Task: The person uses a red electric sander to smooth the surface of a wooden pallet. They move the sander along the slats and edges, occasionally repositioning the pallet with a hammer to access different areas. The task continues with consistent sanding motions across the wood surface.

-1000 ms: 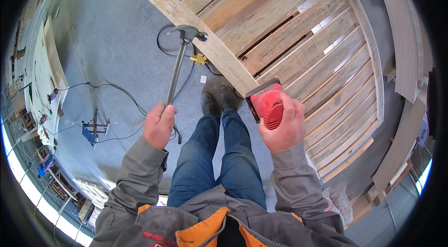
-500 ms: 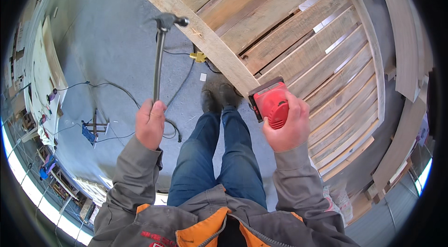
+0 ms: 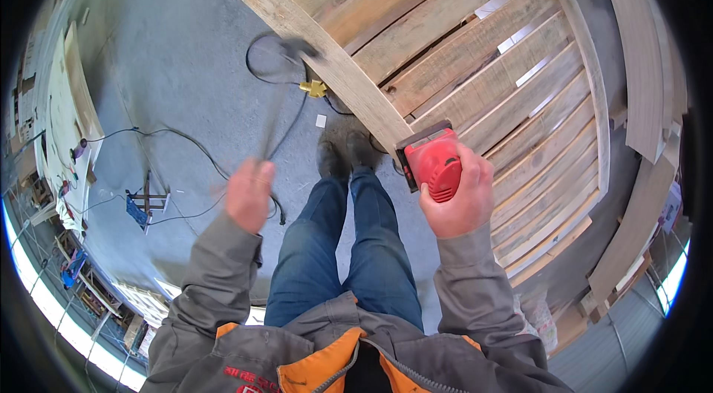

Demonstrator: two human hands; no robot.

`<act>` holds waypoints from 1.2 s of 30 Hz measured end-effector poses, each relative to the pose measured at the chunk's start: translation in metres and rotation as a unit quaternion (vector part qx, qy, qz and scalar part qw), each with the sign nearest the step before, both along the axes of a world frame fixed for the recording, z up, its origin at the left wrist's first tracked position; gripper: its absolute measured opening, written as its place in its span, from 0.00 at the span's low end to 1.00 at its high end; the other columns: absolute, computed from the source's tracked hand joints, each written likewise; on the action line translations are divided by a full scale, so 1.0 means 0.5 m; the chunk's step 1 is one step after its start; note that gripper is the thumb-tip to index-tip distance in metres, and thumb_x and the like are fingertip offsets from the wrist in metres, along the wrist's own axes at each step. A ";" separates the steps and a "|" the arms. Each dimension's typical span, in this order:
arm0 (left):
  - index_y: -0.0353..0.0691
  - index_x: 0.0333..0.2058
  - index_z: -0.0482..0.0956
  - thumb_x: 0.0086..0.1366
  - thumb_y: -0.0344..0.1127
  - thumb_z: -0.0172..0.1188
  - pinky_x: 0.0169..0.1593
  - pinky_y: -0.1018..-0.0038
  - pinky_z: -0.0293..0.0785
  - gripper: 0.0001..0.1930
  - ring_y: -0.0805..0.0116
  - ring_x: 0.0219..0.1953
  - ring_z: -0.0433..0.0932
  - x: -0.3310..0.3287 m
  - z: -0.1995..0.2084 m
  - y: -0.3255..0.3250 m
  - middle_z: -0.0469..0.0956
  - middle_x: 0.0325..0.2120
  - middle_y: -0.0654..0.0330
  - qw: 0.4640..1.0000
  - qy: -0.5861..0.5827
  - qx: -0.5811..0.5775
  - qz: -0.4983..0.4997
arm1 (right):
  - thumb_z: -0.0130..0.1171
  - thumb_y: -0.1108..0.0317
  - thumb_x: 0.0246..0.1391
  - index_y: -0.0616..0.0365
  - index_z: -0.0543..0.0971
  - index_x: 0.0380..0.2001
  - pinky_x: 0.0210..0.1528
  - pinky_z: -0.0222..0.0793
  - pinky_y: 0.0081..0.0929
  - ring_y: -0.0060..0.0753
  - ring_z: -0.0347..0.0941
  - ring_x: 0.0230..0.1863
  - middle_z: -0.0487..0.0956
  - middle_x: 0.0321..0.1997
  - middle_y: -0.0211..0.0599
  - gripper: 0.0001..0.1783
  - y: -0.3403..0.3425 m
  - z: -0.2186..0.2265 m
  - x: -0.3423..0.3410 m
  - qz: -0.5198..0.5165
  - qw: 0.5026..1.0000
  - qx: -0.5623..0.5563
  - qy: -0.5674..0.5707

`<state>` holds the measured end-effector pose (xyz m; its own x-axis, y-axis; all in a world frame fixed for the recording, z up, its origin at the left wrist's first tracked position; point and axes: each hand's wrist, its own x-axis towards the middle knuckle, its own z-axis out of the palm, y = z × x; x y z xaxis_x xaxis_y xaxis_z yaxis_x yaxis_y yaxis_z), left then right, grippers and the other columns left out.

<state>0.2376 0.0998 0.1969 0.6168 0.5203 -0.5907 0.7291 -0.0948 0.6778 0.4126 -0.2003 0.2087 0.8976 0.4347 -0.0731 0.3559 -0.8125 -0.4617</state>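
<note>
The sander point(image 3: 437, 163) is red and black, the slats point(image 3: 438, 18) streaky tan.

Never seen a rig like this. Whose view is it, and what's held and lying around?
There's no robot: these are a person's bare hands, seen by a fisheye camera on that person's head, looking down. Straight edges bend near the rim, and picture left is the person's left.

The left hand grips a hammer, blurred here. The right hand holds a red sander at the near corner of a slatted wooden panel; whether they touch is unclear. On the grey floor lie a yellow connector and a small white square.
</note>
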 end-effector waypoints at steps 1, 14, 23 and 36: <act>0.38 0.34 0.75 0.78 0.44 0.53 0.26 0.75 0.57 0.16 0.80 0.22 0.61 -0.037 -0.028 -0.014 0.65 0.18 0.70 0.999 0.011 0.014 -0.035 | 0.75 0.69 0.35 0.48 0.69 0.62 0.47 0.77 0.46 0.55 0.75 0.49 0.73 0.51 0.47 0.46 0.004 -0.001 0.000 0.004 1.000 0.001 0.003; 0.34 0.33 0.73 0.77 0.42 0.54 0.27 0.69 0.62 0.17 0.73 0.24 0.65 -0.036 -0.019 -0.050 0.67 0.20 0.63 0.999 0.011 -0.034 -0.026 | 0.76 0.68 0.34 0.49 0.69 0.62 0.49 0.76 0.47 0.55 0.74 0.50 0.73 0.50 0.48 0.46 0.001 -0.006 0.003 0.011 1.000 0.008 -0.008; 0.35 0.32 0.71 0.77 0.42 0.55 0.27 0.68 0.63 0.16 0.73 0.24 0.65 -0.016 -0.050 -0.028 0.67 0.19 0.59 0.992 -0.036 0.107 -0.063 | 0.76 0.69 0.34 0.50 0.70 0.62 0.49 0.77 0.47 0.54 0.73 0.51 0.74 0.50 0.47 0.46 0.001 -0.002 0.005 0.006 1.000 0.006 0.000; 0.34 0.33 0.71 0.75 0.39 0.56 0.29 0.61 0.68 0.14 0.56 0.22 0.69 -0.030 -0.071 -0.046 0.72 0.21 0.45 0.983 -0.019 0.141 -0.115 | 0.76 0.69 0.34 0.50 0.70 0.62 0.49 0.77 0.47 0.54 0.74 0.51 0.74 0.51 0.46 0.46 0.002 0.002 0.002 0.005 1.000 0.011 0.003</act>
